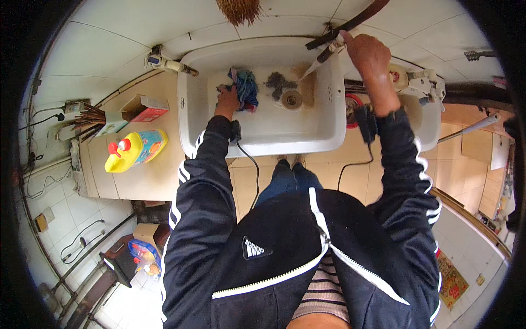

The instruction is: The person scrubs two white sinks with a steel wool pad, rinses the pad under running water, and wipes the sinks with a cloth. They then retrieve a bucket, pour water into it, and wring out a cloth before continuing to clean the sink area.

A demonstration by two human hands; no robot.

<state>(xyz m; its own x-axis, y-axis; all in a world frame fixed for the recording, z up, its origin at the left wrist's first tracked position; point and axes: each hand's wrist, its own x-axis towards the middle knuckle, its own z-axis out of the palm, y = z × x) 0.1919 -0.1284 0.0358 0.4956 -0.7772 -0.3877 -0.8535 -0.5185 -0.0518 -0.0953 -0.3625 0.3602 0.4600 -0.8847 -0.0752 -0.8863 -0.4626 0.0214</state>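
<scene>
My left hand [228, 100] is on a crumpled blue patterned cloth [246, 89] with a bit of pink at its lower edge, in the left part of a white ceramic sink [263, 142]. My right hand [367, 51] is at the tap [335, 46] over the sink's back right corner, its fingers around the handle end. Water [309, 70] runs from the tap into the basin. Beside the round drain [291, 99] lies a dark wet clump [280, 83], too unclear to name. A second tap [170, 64] stands at the sink's left.
On the left counter are a yellow jug [137, 150] with a red cap, an open box [150, 107] and a holder of chopsticks [92, 117]. A smaller basin [429, 123] and a red-rimmed container [352, 110] lie to the right. A straw brush [240, 10] hangs above.
</scene>
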